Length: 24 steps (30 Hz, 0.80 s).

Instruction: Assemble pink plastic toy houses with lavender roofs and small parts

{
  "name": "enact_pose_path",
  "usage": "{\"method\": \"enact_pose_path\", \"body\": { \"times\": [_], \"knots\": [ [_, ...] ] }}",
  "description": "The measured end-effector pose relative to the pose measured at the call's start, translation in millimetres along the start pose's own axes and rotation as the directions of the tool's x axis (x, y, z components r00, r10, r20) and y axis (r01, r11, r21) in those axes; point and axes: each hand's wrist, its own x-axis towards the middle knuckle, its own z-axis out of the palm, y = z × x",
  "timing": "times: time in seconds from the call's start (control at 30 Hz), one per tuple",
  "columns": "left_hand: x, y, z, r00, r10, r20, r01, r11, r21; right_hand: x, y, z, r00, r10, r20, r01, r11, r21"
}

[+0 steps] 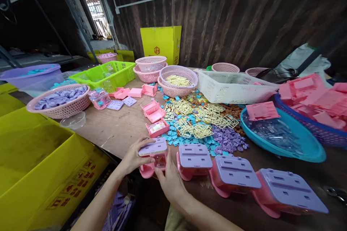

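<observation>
Pink-and-lilac toy house [153, 156] sits clasped between left hand [135, 157] and right hand [170, 180], both grips closed on it.

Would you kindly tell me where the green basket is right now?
In the head view, the green basket sits far left on the table, between the purple-filled pink basket and stacked pink baskets.
</observation>
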Motion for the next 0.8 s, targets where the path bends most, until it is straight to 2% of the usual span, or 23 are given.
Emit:
{"method": "enact_pose_path", "body": {
  "times": [0.1,0.17,0.23,0.3,0.4,0.5,0.6,0.7,0.8],
  "knots": [
    [1.1,-7.4,3.1,0.996,0.032,0.085,-0.037,0.997,0.060,-27.2,1.3,-16.2,0.991,-0.123,0.048,0.126,0.990,-0.069],
    [6.3,-13.1,5.1,0.988,0.068,0.139,-0.082,0.992,0.096,-39.5,0.6,-39.8,0.951,-0.299,0.078,0.307,0.944,-0.123],
    [13.2,-15.2,6.3,0.977,0.114,0.181,-0.145,0.975,0.167,-43.5,0.7,-72.8,0.900,-0.434,0.038,0.431,0.874,-0.223],
    [19.8,-9.7,8.0,0.967,0.126,0.220,-0.192,0.932,0.308,-40.2,4.7,-112.8,0.872,-0.484,-0.074,0.423,0.821,-0.384],
    [26.6,13.7,17.8,0.965,0.094,0.246,-0.213,0.827,0.520,-31.2,23.4,-178.7,0.816,-0.536,-0.216,0.305,0.716,-0.628],
    [31.7,44.1,39.9,0.957,0.059,0.285,-0.225,0.774,0.592,-30.6,55.9,-239.1,0.825,-0.518,-0.224,0.160,0.595,-0.788],
    [37.2,64.2,63.2,0.931,0.029,0.363,-0.256,0.761,0.596,-42.7,88.5,-277.9,0.889,-0.425,-0.172,0.097,0.540,-0.836],
    [42.7,67.0,74.0,0.919,0.012,0.393,-0.263,0.761,0.592,-57.3,105.3,-288.1,0.969,-0.239,-0.055,0.095,0.573,-0.814],
    [47.1,59.5,73.2,0.899,0.081,0.431,-0.336,0.760,0.557,-63.9,104.8,-280.8,0.992,-0.124,0.014,0.087,0.609,-0.789]
  ]
}}
